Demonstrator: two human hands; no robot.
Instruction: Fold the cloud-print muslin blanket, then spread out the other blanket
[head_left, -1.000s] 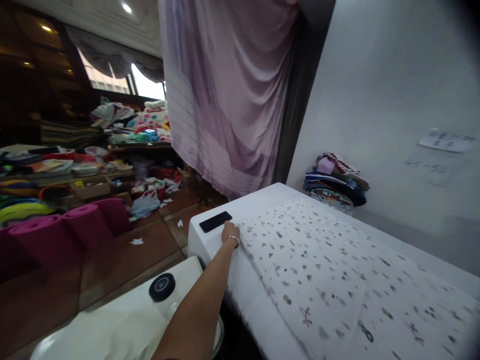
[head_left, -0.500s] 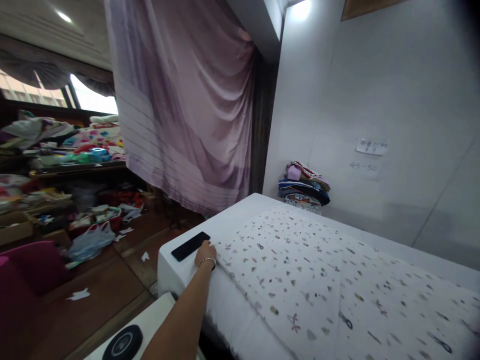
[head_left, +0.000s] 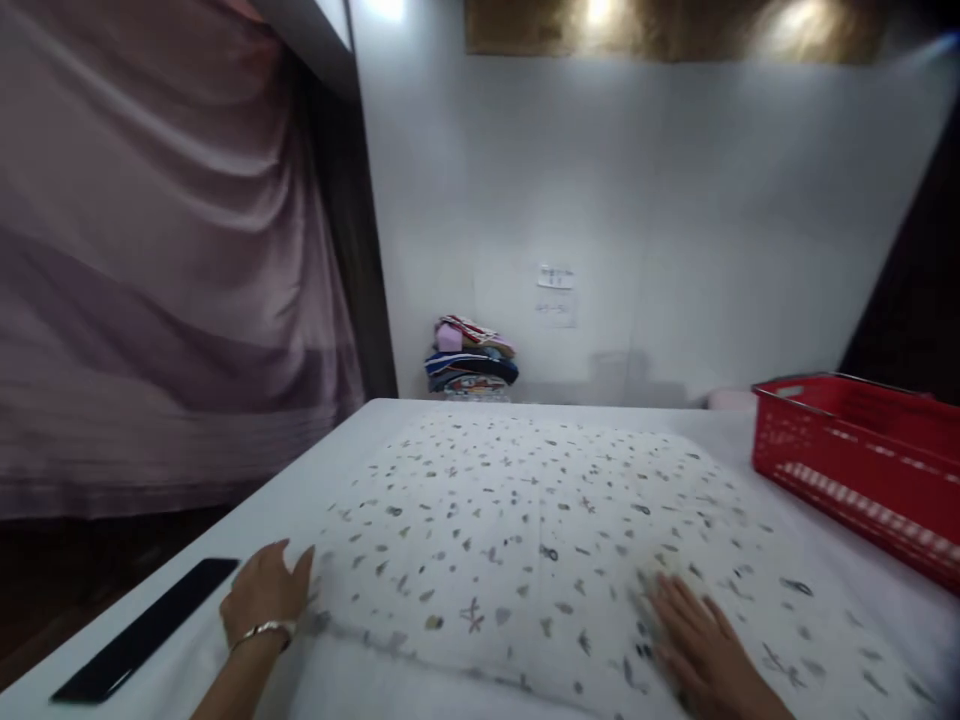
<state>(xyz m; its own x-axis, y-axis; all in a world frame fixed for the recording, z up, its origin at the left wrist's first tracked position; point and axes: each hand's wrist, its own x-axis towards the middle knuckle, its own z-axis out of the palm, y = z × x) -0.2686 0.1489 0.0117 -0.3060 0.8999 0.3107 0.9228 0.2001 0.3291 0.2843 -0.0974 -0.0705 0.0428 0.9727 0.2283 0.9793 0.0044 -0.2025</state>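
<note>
A white cloth [head_left: 480,540] printed with small motifs lies spread over the white-covered table [head_left: 330,690]. Beside its near left corner rests my left hand [head_left: 266,592], wearing a silver bracelet, with the thumb held away from the fingers. Just left of that hand is a flat black phone-like slab [head_left: 150,632]. My right hand [head_left: 697,635] is over the near right part of the cloth, somewhat blurred by motion, fingers stretched out. Its fingertips appear to touch the cloth.
A red plastic basket [head_left: 862,460] stands at the table's right side. Behind the far edge is a pile of folded fabrics [head_left: 471,360] against the white wall [head_left: 637,200]. A pinkish-purple curtain [head_left: 150,280] hangs at the left.
My view has swung to the right, bringing the red basket into sight. My right hand has come into view over the cloth. My left hand stays by the cloth's left corner.
</note>
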